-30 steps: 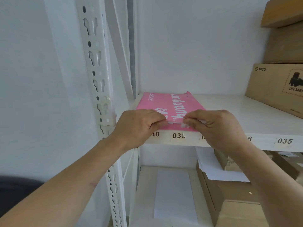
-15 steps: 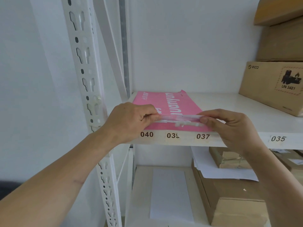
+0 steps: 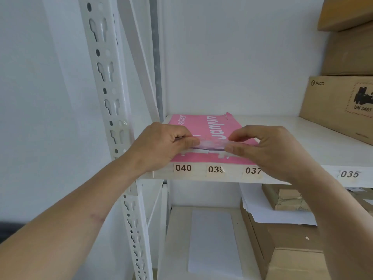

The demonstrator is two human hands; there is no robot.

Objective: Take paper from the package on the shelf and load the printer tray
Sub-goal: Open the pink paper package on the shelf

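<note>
Both my left hand (image 3: 165,146) and right hand (image 3: 260,150) now pinch the front flap lifted higher off the pink paper package (image 3: 203,128) on the shelf (image 3: 302,172), so it's opening; paper not out yet.

The pink paper package (image 3: 203,128) on the shelf bore white lettering running sideways, of which "uanyun" could be read, its beginning hidden behind the fingers; a smaller line of print near its far left corner was too small to make out. Along the front edge of the shelf (image 3: 302,176) stood number labels: "040" (image 3: 183,168) at about 9 o'clock from "039" (image 3: 215,169), whose last digit was partly worn; then "037" (image 3: 253,170); then, well apart toward 3 o'clock, "035" (image 3: 349,174). The cardboard box (image 3: 331,110) at the right carried "PICO" with a round logo, and "UN 3481" inside a hatched border under a dark pictogram.
</note>
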